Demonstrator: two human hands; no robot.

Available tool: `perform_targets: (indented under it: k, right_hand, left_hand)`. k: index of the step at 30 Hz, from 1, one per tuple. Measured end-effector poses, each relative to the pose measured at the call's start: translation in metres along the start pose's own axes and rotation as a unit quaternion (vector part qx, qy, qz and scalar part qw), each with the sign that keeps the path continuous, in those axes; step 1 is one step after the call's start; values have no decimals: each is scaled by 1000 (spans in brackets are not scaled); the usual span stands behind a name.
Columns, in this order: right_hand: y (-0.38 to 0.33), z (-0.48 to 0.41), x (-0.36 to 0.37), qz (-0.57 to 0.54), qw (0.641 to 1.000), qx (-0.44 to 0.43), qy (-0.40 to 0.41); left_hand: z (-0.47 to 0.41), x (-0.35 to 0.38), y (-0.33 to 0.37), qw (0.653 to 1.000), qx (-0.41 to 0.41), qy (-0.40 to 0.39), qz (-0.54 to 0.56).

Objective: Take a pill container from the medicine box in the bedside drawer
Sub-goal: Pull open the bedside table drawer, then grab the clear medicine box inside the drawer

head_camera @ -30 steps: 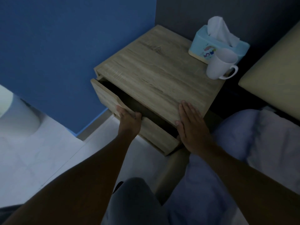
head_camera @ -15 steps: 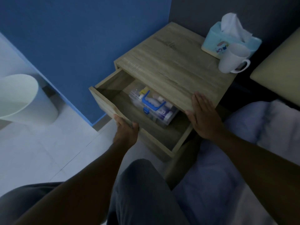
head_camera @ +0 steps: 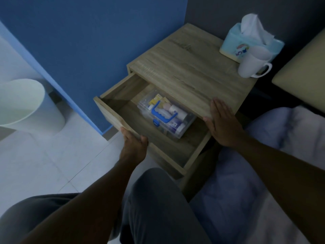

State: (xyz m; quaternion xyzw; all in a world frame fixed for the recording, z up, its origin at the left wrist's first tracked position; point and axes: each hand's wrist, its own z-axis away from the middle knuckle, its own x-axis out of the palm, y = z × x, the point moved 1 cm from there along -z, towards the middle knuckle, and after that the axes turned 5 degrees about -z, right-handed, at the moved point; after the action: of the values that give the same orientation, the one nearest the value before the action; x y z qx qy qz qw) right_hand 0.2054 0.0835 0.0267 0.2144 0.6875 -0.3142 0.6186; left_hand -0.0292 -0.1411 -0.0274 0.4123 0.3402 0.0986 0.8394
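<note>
at the bedside table i have the drawer pulled out. my left hand grips the drawer's front panel, fingers curled over its top edge. my right hand lies flat and open on the table's front corner, holding nothing. inside the drawer sits the clear medicine box with a blue handle, lid shut, tubes and bottles showing through it. behind, a tissue box and white mug stand touching.
</note>
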Motion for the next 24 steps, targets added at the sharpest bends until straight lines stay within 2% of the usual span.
perform_targets:
  k: [5,9,12,15,16,18,20,21,22,24]
  right_hand:
    - [3,-1,3,-3,1000,-1,-5]
    - [4,-2,4,-11,1000,9,-6]
    - [0,-1,4,-21,1000,21,-8]
    - [-12,-1,3,-50,997,55,-12]
    - [-20,1,1,-65,997,48,-7]
    - [-44,10,-3,-85,996,-24,17]
    - [-74,20,-2,-112,988,-94,43]
    - [-90,24,1,-134,985,-98,45]
    - [-105,25,5,-160,983,-79,42]
    - [-128,22,13,-218,975,19,51]
  left_hand:
    - [2,-3,-2,1000,-8,8,-4]
    - [8,-6,0,999,9,44,0]
    - [13,-11,14,990,68,119,-33]
    - [15,-19,35,967,147,172,-120]
    - [13,-20,42,958,172,174,-152]
    - [6,-23,55,940,224,156,-204]
    - [-6,-26,66,929,253,121,-240]
    - [-13,-27,70,927,258,104,-252]
    - [-20,-29,74,925,261,89,-261]
    - [-35,-31,81,925,257,71,-269]
